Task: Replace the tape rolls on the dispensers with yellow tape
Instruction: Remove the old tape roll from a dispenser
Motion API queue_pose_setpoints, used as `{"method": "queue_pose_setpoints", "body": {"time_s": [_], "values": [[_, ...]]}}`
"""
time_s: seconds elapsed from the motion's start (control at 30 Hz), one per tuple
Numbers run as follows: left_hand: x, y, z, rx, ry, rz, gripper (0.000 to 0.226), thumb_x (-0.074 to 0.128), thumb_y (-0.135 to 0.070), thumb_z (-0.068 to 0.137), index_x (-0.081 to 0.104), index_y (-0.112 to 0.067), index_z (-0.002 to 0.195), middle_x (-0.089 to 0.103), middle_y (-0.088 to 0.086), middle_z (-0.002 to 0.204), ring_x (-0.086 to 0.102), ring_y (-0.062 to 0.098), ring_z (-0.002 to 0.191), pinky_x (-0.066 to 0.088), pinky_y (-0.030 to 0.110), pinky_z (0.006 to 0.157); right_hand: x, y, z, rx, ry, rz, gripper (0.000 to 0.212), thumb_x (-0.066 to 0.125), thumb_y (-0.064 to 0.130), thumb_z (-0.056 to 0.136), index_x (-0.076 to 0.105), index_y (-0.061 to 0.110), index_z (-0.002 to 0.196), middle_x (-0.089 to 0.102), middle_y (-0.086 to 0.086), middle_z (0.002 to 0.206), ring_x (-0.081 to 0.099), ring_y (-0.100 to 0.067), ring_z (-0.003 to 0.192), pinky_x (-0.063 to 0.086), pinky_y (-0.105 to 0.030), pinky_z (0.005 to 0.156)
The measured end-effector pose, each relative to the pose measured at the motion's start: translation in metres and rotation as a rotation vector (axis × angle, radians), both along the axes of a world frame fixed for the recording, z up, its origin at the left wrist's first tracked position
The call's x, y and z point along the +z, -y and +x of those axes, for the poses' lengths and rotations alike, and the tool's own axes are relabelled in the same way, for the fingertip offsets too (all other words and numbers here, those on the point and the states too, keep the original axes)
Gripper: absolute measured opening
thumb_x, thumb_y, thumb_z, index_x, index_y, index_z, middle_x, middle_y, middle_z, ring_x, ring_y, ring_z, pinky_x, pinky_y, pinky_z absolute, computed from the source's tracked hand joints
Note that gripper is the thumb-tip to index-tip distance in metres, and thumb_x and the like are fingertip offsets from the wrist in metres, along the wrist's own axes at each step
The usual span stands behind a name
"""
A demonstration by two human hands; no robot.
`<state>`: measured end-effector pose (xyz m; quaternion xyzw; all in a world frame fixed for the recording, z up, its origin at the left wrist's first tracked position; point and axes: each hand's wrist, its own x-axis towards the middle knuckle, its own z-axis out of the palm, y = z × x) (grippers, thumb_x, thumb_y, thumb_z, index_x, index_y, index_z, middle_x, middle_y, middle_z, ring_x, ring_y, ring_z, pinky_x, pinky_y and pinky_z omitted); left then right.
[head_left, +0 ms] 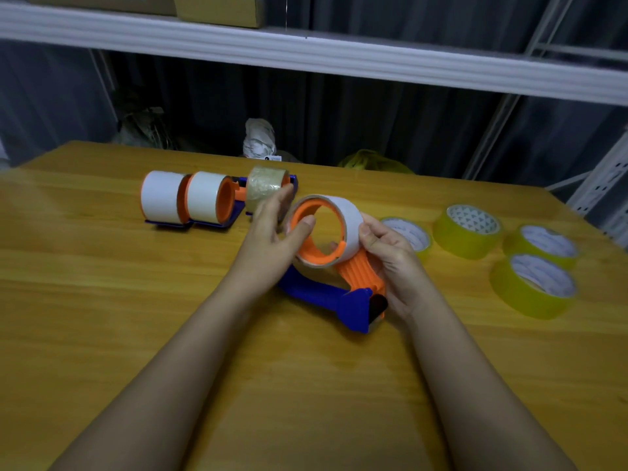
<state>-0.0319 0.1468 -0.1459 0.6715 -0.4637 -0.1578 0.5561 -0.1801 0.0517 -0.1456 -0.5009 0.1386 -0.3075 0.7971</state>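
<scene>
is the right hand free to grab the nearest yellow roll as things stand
Probably not right away. The right hand grips the dispenser, its fingers on the white roll. The nearest yellow roll lies just beyond it with nothing between, so it looks reachable once the hand lets go.

Wooden table (170, 300): three dispensers (204, 202), four yellow rolls (469, 232).

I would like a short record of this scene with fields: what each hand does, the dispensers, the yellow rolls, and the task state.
left hand: grips the white roll on the held dispenser
right hand: holds that dispenser by its orange part
other dispensers: three at the far left of the table, two with white tape, one with clear tape
yellow rolls: four, lying flat at the right
task state: no yellow roll mounted yet
</scene>
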Motion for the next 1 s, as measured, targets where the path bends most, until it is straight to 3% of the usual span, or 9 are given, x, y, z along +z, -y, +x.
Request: {"method": "queue_pose_setpoints", "body": {"time_s": [0.1,0.23,0.33,0.47,0.63,0.77,0.87,1.0], "values": [[-0.001,0.003,-0.004,-0.070,-0.142,0.013,0.039,0.049,-0.029,0.097,0.048,-0.024,0.136,0.054,-0.005,0.132,0.051,0.009,0.121,0.045,0.032,0.101,0.002,-0.001,-0.002,-0.004,-0.005,-0.023,0.023,0.042,0.008,0.097,0.063,0.010,0.106,0.074,-0.004,0.088,0.071,-0.014,0.081,0.058,-0.025,0.072],[-0.003,0.005,-0.003,0.010,-0.027,-0.052,0.025,0.045,-0.019,0.099,0.059,-0.024,0.119,0.062,-0.020,0.097,0.060,-0.007,0.090,0.046,0.008,0.077,-0.003,0.003,0.001,-0.232,-0.218,-0.265,0.021,0.055,0.013,0.093,0.063,0.019,0.112,0.070,0.002,0.092,0.067,-0.001,0.079,0.054,-0.018,0.071],[-0.006,0.005,0.000,0.114,0.081,-0.054,0.026,0.045,-0.021,0.100,0.060,-0.020,0.121,0.062,-0.018,0.094,0.057,-0.013,0.084,0.042,0.002,0.069,-0.005,0.007,-0.004,-0.313,-0.302,-0.463,0.035,0.066,0.029,0.081,0.061,0.032,0.115,0.066,0.005,0.109,0.063,-0.001,0.098,0.051,-0.022,0.086],[-0.009,0.003,-0.001,0.177,0.169,-0.046,0.028,0.043,-0.025,0.100,0.059,-0.021,0.123,0.063,-0.017,0.091,0.060,-0.006,0.084,0.050,0.016,0.070,-0.006,0.001,-0.006,-0.160,-0.360,-0.548,0.060,0.072,0.025,0.075,0.053,0.027,0.132,0.058,0.005,0.131,0.057,-0.005,0.115,0.049,-0.025,0.096],[-0.008,0.002,-0.001,0.205,0.222,-0.034,0.032,0.043,-0.028,0.100,0.057,-0.021,0.129,0.069,-0.001,0.088,0.064,0.012,0.079,0.054,0.040,0.072,-0.005,-0.003,-0.003,-0.178,-0.367,-0.527,0.057,0.067,0.007,0.086,0.048,0.019,0.138,0.055,0.001,0.137,0.054,-0.009,0.122,0.044,-0.029,0.105],[-0.009,0.002,-0.003,0.223,0.267,-0.039,0.033,0.043,-0.028,0.100,0.056,-0.019,0.128,0.066,-0.005,0.081,0.063,0.008,0.070,0.054,0.037,0.064,-0.004,-0.008,0.001,-0.224,-0.321,-0.513,0.053,0.066,0.000,0.085,0.051,0.019,0.132,0.059,0.001,0.130,0.057,-0.008,0.120,0.045,-0.032,0.104],[-0.010,0.002,-0.005,0.235,0.307,-0.039,0.030,0.043,-0.026,0.100,0.058,-0.018,0.124,0.062,-0.008,0.073,0.060,0.007,0.061,0.049,0.027,0.054,-0.005,-0.009,0.002,-0.250,-0.295,-0.516,0.050,0.067,-0.001,0.084,0.053,0.021,0.127,0.062,0.004,0.126,0.058,-0.005,0.116,0.046,-0.032,0.104],[-0.009,0.002,-0.007,0.255,0.330,-0.035,0.030,0.042,-0.026,0.100,0.058,-0.017,0.124,0.065,-0.004,0.078,0.061,0.009,0.064,0.051,0.033,0.057,-0.008,-0.008,0.001,-0.263,-0.286,-0.525,0.051,0.069,0.000,0.083,0.054,0.019,0.128,0.062,0.005,0.125,0.058,-0.005,0.117,0.046,-0.032,0.104]]}}
